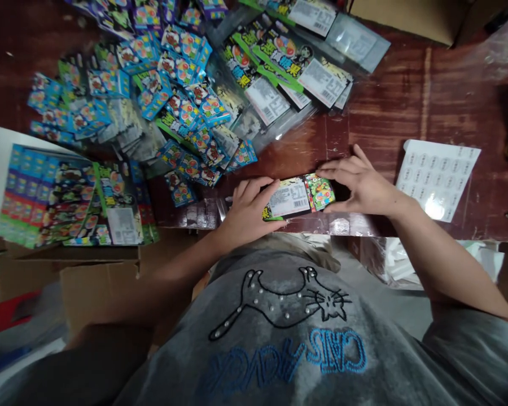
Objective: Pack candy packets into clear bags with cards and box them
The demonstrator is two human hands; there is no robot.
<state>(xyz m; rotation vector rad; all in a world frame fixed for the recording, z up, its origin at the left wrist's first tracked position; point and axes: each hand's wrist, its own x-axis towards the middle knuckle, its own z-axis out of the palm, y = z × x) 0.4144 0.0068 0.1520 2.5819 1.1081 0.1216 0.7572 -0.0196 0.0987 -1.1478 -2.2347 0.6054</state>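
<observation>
Near the front edge of the table lies a flat black-and-green candy pouch [288,197] with a white printed label. Small colourful candy packets [320,192] stick out at its right end. My left hand [254,207] grips the pouch's left end, thumb along the top edge and fingers partly hidden. At the other end, my right hand [355,185] has its thumb and fingers on either side of the small packets. Whether the packets sit inside the pouch's mouth or against it, I cannot tell.
Loose blue candy packets [186,113] are heaped at the left. Labelled pouches [279,73] lie beyond my hands. A carton [97,254] at the front left holds stacked pouches [76,197]. A sticker sheet [438,177] rests to the right; a cardboard box [406,20] stands behind.
</observation>
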